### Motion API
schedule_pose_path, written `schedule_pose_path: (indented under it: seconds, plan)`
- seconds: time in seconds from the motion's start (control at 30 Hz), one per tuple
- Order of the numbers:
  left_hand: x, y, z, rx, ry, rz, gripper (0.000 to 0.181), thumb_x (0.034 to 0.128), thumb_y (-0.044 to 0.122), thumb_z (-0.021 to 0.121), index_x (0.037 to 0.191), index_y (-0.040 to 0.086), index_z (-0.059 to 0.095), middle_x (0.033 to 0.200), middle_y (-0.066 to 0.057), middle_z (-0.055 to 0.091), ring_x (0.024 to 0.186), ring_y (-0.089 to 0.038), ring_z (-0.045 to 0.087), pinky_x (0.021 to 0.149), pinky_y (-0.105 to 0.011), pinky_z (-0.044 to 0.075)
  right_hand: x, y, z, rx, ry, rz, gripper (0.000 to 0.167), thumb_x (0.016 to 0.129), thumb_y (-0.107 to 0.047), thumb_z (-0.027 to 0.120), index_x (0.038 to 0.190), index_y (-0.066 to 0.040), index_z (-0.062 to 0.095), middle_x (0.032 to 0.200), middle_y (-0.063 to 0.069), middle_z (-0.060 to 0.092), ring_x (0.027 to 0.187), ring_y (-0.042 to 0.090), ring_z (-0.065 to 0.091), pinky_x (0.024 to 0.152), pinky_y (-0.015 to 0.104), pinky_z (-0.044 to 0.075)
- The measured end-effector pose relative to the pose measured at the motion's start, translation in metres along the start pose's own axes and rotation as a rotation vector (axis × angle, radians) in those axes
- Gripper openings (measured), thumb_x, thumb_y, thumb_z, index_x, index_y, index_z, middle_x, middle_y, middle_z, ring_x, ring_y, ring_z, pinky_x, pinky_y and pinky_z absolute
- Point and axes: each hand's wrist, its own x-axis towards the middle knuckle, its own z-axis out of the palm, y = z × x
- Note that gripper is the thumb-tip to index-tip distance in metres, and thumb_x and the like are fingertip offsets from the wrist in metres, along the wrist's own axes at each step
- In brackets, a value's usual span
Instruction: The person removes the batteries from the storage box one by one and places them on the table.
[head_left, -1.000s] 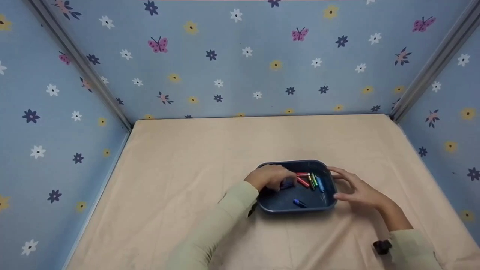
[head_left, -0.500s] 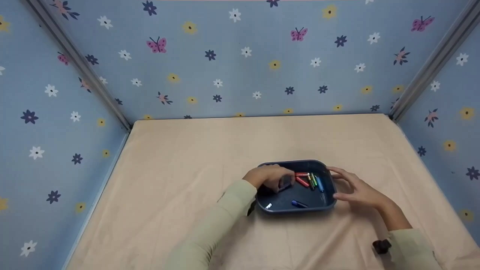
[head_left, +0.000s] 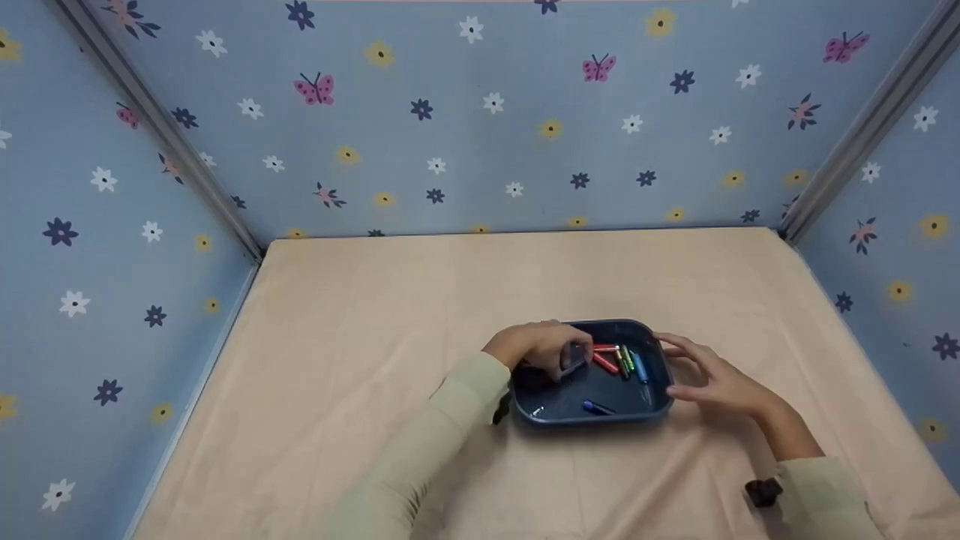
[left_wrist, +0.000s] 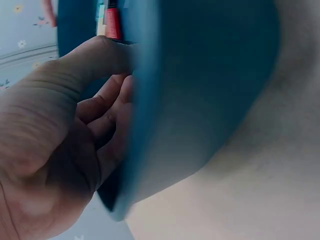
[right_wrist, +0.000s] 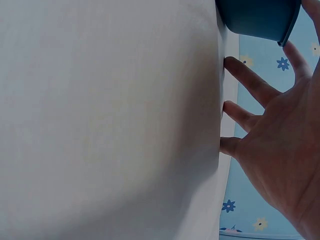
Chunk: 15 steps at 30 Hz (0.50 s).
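The left hand (head_left: pixel 544 349) reaches over the end of the blue tray (head_left: pixel 559 405), its fingers curled and seemingly pinching a dark pen (head_left: pixel 574 367) just above the tray floor; the palm hides much of it, so a slack grip could let it slip or roll beneath the fingers. Just beside the fingertips lie 2 red pens (head_left: pixel 606 363), with green pens (head_left: pixel 628 361) and a light blue pen (head_left: pixel 640 369) close by; a sideways sweep of the knuckles would probably scatter that group. A blue pen (head_left: pixel 598 407) lies alone near the front wall and might roll if the tray were jolted. The left wrist sits close above the rim, so leaning on it could tip or drag the tray. The right hand (head_left: pixel 712 381) is spread, thumb and forefinger at the opposite end, other fingertips down on the cloth (head_left: pixel 390 337); such a light brace may not stop the tray sliding.
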Motion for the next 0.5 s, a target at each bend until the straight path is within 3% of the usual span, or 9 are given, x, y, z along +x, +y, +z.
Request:
schedule_pose_path:
  seconds: [0.3,0.5]
  plan:
    - [-0.008,0.002,-0.005,-0.07,0.023,0.041,0.051,0.1002,-0.003,0.08,0.145,0.02,0.067,0.116,-0.007,0.069,0.094,-0.014,0.063,0.072,-0.024,0.053,0.001,0.0,0.0,0.013,-0.01,0.005,0.085,0.103,-0.026,0.082,0.176,-0.029,0.038,0.178,0.022,0.042,0.159,0.057,0.045,0.121,0.094,0.022]
    - [-0.013,-0.003,-0.002,-0.113,0.047,0.047,0.052,0.0986,-0.005,0.08,0.144,0.019,0.067,0.112,-0.009,0.068,0.077,-0.014,0.062,0.063,-0.029,0.053,0.001,0.001,0.001,0.008,-0.003,-0.013,0.086,0.102,-0.024,0.082,0.175,-0.029,0.039,0.178,0.021,0.043,0.157,0.057,0.048,0.12,0.094,0.022]
